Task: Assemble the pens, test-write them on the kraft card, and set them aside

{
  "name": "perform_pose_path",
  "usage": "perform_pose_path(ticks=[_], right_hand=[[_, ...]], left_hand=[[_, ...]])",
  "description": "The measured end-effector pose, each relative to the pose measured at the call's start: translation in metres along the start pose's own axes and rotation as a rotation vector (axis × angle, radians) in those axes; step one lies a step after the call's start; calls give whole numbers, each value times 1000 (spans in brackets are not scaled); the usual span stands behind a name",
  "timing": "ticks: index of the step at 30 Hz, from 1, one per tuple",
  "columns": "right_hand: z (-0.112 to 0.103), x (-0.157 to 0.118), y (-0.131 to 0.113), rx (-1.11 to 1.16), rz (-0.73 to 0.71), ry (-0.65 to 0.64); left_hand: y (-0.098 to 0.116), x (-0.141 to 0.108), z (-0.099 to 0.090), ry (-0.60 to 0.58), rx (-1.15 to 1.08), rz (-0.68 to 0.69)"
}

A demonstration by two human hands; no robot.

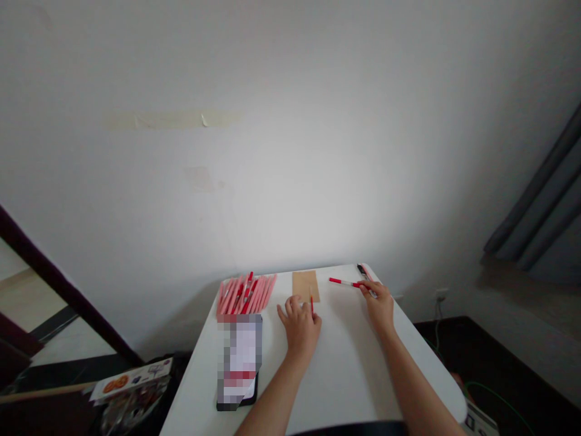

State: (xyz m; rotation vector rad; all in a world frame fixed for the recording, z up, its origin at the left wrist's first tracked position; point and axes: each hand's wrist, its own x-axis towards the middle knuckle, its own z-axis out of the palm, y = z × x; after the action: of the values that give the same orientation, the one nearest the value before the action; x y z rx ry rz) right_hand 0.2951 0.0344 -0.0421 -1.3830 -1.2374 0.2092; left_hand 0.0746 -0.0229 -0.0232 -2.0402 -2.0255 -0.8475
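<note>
The right hand has its thumb and fingertips pinched together on one end of a red-and-white pen, which points left above or on the white worktop; which of these cannot be told. The left hand has its fingers partly spread, palm down, just below a brown card. A thin red stick shows by its fingers; whether the grip closes on it cannot be told. Left of the card lies a pile of pink and red pens.

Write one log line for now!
left hand: at thin red stick | right hand: holding red-and-white pen | nearby: brown paper, phone
</note>
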Motion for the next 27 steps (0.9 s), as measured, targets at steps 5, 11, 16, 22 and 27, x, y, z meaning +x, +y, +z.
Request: perform_pose_path(ticks=[5,11,16,22,27], right_hand=[[0,0,-1,3,5,4],[-1,0,-2,9,-10,2],[-1,0,-4,13,-12,-21],[1,-1,-8,52,-44,-97],[5,-2,-12,118,-86,-217]], left_hand=[[1,0,-2,10,4,-3],[-1,0,-1,52,-10,16],[-2,2,-2,103,-36,11],[-6,7,-6,135,-115,33],[-10,10,-9,123,-195,53]])
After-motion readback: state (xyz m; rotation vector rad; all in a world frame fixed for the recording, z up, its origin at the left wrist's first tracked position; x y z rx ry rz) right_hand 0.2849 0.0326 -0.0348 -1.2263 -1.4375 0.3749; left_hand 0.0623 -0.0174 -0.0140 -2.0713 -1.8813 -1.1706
